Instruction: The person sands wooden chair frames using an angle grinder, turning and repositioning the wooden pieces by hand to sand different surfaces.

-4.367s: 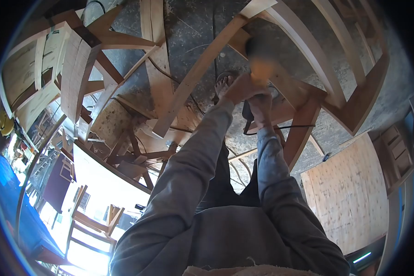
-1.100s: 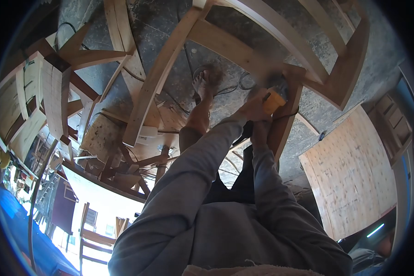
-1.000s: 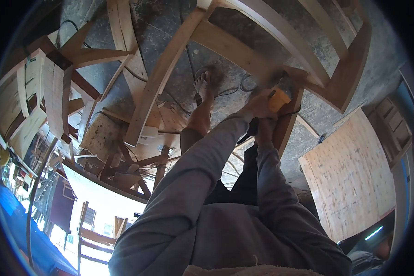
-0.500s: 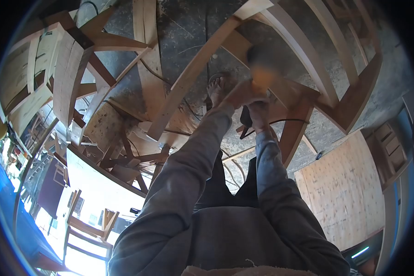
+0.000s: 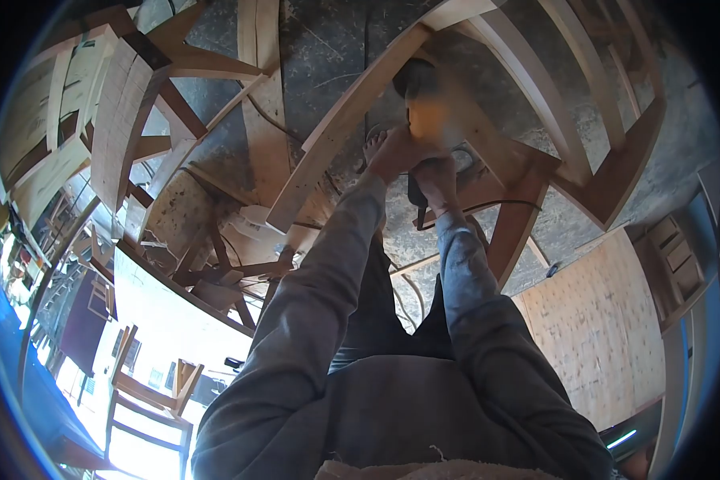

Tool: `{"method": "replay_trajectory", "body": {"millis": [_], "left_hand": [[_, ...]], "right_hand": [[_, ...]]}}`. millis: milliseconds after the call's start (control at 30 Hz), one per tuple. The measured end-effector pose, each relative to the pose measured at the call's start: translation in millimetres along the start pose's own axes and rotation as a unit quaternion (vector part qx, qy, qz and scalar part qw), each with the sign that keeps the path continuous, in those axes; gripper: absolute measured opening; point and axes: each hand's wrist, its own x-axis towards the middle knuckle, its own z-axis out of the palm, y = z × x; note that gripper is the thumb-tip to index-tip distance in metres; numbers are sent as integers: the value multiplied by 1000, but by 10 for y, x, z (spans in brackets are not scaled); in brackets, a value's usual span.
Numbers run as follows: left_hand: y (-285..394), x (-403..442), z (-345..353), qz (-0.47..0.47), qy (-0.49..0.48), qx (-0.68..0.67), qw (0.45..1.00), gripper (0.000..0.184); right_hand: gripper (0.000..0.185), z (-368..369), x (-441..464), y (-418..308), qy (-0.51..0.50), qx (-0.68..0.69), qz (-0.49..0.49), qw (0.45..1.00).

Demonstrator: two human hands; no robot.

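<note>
Clearly gripped between two bare hands, the yellow-orange power tool with a dark, rounded head sits at 1 o'clock, its casing partly smeared by a blur. The left hand is closed around the casing's near end; the right hand is curled tight just below it, at a black grip, though how each finger sits cannot be told. A thin black cord trails from the grip towards 2 o'clock.

Around the tool, from 12 to 3 o'clock, spreads an open frame of bare brown wood, with at least four long curved pieces; whether the tool touches it is unclear. One bare foot shows at 12 o'clock, beside the left hand.

Below lies a stained, dark grey concrete floor. One pale, speckled plywood sheet fills 4 o'clock, near one lit white strip. One brown wooden chair stands at 8 o'clock against bright daylight, with glossy blue sheeting farther out.
</note>
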Motion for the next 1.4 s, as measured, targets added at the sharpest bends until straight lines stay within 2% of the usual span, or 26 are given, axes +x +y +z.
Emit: {"method": "replay_trajectory", "body": {"millis": [33, 67, 133, 167, 233, 333, 367, 467, 533, 633, 733, 833, 867, 933, 1033, 1133, 1200, 1267, 1367, 1400], "left_hand": [[-247, 36, 58, 10, 8, 2, 1000, 52], [-378, 52, 98, 19, 15, 5, 1000, 53], [-226, -33, 187, -9, -9, 76, 997, 53], [-138, -91, 262, -24, -23, 111, 993, 54], [-352, -107, 507, 9, -55, 95, 994, 61], [-503, -203, 902, 25, -111, 105, 988, 84], [-516, -273, 1030, 23, -131, 113, 985, 94], [-673, -413, 1351, -5, -147, 118, 982, 105], [-523, -426, 1370, -18, -170, 145, 975, 101], [-486, -253, 1375, -22, -189, 170, 967, 93], [-366, -117, 1215, -7, -153, 138, 978, 81], [-442, 43, 950, 0, -108, 125, 986, 74], [-528, 115, 862, 0, -95, 127, 987, 72], [-244, 136, 573, -17, -97, 147, 984, 68], [213, 100, 266, -3, -59, 148, 987, 64], [205, 214, 113, 58, -31, 174, 983, 60], [184, 298, 72, 61, -25, 140, 988, 58], [229, 318, 41, 11, -20, 43, 999, 55], [263, 323, 34, -15, -21, -14, 1000, 51], [320, 299, 41, -11, -22, 4, 1000, 51]], "right_hand": [[37, 24, -44, 51, 3, -8, -6, 1000], [36, 36, -89, 102, 7, 49, -15, 999], [36, -26, -167, 218, 18, 156, -34, 987], [36, -101, -246, 282, 21, 166, -21, 986], [37, -295, -458, 449, 28, 187, 5, 982], [37, -639, -856, 708, 81, 95, 138, 983], [36, -682, -999, 795, 111, 121, 114, 980], [35, -738, -1263, 909, 188, 162, 63, 967], [35, -794, -1307, 1001, 217, 137, 57, 965], [32, -888, -1193, 1217, 232, 135, 154, 951], [29, -730, -938, 909, 260, 148, 111, 948], [25, -574, -659, 594, 139, 152, 48, 977], [25, -478, -560, 517, 123, 165, 11, 979], [25, -300, -343, 399, 91, 188, -62, 976], [31, -235, -70, 205, 63, 39, -17, 997], [35, -123, 146, -32, 47, 51, -11, 998], [34, -88, 222, -149, 37, 64, -15, 997], [33, -84, 236, -250, 28, 59, -11, 998], [32, -99, 257, -374, 25, 32, -4, 999], [31, -101, 255, -373, 29, 29, -6, 999]]}}
